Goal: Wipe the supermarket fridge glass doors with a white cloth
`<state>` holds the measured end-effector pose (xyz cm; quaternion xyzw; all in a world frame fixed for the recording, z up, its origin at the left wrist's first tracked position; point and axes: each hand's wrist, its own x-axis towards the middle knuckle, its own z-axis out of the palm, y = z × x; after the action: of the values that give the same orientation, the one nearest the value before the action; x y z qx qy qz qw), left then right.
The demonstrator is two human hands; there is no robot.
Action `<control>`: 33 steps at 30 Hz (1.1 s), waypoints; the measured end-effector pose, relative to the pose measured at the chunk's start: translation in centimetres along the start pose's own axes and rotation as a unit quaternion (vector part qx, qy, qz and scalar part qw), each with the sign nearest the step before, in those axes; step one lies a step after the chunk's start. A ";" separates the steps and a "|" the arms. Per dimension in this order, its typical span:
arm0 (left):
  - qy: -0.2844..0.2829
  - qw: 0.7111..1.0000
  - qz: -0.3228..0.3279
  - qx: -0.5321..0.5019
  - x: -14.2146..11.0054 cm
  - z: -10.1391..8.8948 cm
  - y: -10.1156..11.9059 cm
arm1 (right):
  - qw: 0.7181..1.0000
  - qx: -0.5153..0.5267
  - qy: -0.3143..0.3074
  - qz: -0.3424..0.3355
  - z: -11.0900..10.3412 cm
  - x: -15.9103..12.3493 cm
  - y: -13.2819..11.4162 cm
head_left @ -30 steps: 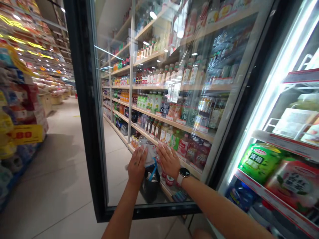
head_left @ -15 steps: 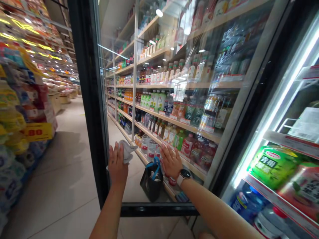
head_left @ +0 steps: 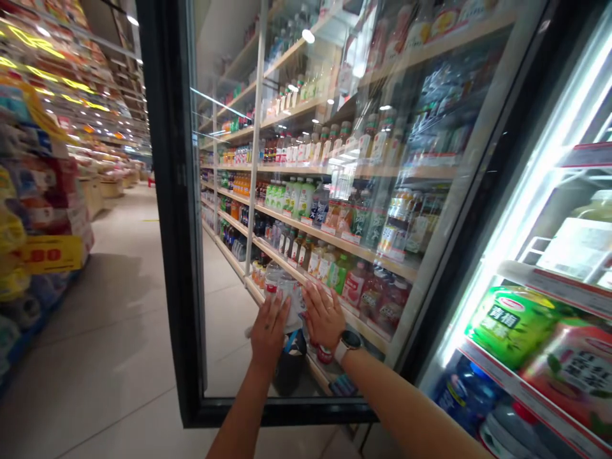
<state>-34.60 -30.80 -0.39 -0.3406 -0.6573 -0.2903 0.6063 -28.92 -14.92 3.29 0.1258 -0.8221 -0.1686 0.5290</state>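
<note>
A glass door with a black frame stands swung open in front of me. My left hand lies on its lower part, fingers long and close together, pressing a pale grey cloth against the pane. Much of the cloth is hidden under that hand, and its edge shows to the right. Just right of it, my right hand rests flat on the glass with fingers stretched out. A watch with a light strap is on the right wrist. Whether anything lies under the right palm, I cannot tell.
Through the glass show wooden shelves of bottled drinks and a dark bag with a blue handle. At right is the lit cooler, with a green drink package on its shelf. Stacked goods line the left side of the aisle.
My left hand has slid right across the glass with the cloth, from near the door's left frame to beside my right hand. The right hand has stayed nearly in place.
</note>
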 end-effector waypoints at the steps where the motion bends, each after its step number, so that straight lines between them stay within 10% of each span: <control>1: -0.005 1.000 0.014 0.006 0.2 -0.4 -0.7 | 1.000 0.000 0.001 -0.001 -0.1 0.0 0.0; 10: 0.075 0.988 -0.112 0.077 1.1 -4.6 -6.8 | 1.000 0.011 0.008 0.005 -0.3 -0.1 0.0; 16: 0.125 0.974 -0.174 0.078 1.6 -3.1 -3.8 | 1.000 0.016 0.006 0.005 0.0 -0.5 -0.2; 25: 0.029 1.000 -0.007 0.010 0.5 0.3 2.2 | 1.000 0.004 -0.003 -0.008 -0.3 -0.3 -0.2; 33: 0.011 0.997 0.010 0.070 1.4 -3.0 -2.8 | 1.000 0.009 -0.005 0.002 -0.3 -0.3 -0.1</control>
<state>-35.07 -34.77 1.43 -0.3006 -0.6661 -0.2411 0.6386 -28.52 -14.95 3.06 0.1283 -0.8266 -0.1611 0.5237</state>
